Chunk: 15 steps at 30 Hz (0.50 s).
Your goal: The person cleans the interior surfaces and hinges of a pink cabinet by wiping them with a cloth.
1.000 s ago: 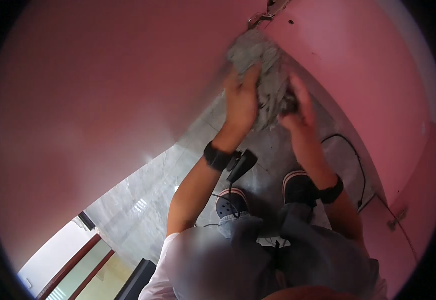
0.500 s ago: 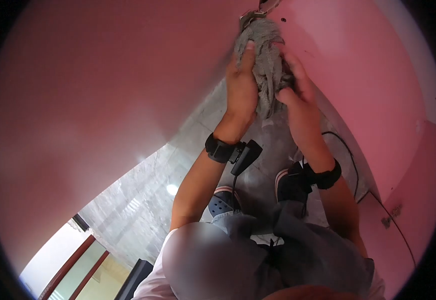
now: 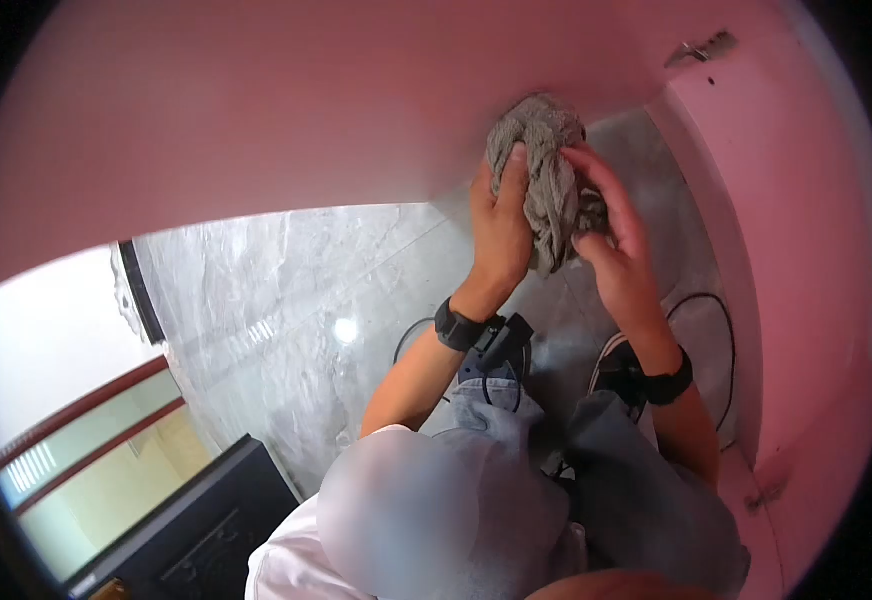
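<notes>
A bunched grey-brown cloth (image 3: 546, 165) is held between my two hands, its top end against or very near the pink door panel (image 3: 336, 120). My left hand (image 3: 503, 215) grips the cloth from the left, thumb laid along its front. On the other side, my right hand (image 3: 618, 225) has its fingers curved around the cloth's right edge. The loose lower end of the cloth hangs between my palms. Whether the cloth touches the panel cannot be made out for certain.
A pink cabinet wall (image 3: 796, 230) rises at the right, with a metal hinge (image 3: 701, 48) near its top. Grey marble floor (image 3: 276, 300) lies below. A dark flat object (image 3: 196, 530) and a red-framed glass panel (image 3: 86, 430) are at lower left. A black cable (image 3: 731, 340) curves near my right wrist.
The view has turned, and the hinge now sits farther right. Both hands and the cloth have shifted away from the hinge, along the pink panel. The cloth stays in my grip.
</notes>
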Available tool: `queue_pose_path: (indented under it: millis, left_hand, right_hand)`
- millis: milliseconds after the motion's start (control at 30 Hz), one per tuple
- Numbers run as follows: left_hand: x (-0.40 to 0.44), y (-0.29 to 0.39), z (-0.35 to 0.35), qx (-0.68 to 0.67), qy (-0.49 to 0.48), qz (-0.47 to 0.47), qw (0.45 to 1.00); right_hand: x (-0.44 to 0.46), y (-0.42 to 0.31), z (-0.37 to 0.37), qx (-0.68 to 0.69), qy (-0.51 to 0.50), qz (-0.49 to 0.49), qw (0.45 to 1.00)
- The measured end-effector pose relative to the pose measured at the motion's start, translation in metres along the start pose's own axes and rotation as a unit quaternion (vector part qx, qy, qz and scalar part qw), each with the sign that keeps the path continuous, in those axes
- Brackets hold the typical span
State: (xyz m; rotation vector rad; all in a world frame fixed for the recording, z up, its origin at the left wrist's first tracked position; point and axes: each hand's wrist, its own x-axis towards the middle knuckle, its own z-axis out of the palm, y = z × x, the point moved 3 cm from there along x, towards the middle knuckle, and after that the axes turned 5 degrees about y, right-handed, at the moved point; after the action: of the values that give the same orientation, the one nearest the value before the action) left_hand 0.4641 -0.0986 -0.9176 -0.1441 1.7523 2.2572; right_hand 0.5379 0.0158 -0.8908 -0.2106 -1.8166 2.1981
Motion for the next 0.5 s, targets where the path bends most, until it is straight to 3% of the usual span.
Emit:
queue_pose_path:
  millis: [67, 100, 167, 300, 433, 500]
  left_hand:
    - [-0.006, 0.0, -0.012, -0.035, 0.005, 0.016, 0.999]
    - [-0.008, -0.001, -0.027, 0.014, 0.018, 0.049, 0.999]
    - [-0.014, 0.007, -0.052, 0.061, 0.036, 0.081, 0.994]
    - [-0.029, 0.034, -0.1, 0.067, 0.131, 0.101, 0.984]
    - [-0.058, 0.046, -0.141, -0.001, 0.257, 0.143, 0.956]
    - [-0.073, 0.049, -0.163, -0.025, 0.317, 0.127, 0.94]
  right_hand:
    - [-0.002, 0.002, 0.008, -0.046, -0.021, -0.044, 0.998]
    - [-0.001, 0.002, 0.016, -0.048, -0.027, -0.046, 0.997]
    - [0.002, 0.001, 0.041, -0.017, -0.056, -0.004, 0.998]
    - [0.004, 0.011, 0.088, -0.056, -0.121, -0.085, 0.987]
    - [-0.011, 0.019, 0.14, -0.056, -0.222, -0.043, 0.973]
    - [-0.017, 0.025, 0.161, -0.055, -0.263, -0.066, 0.961]
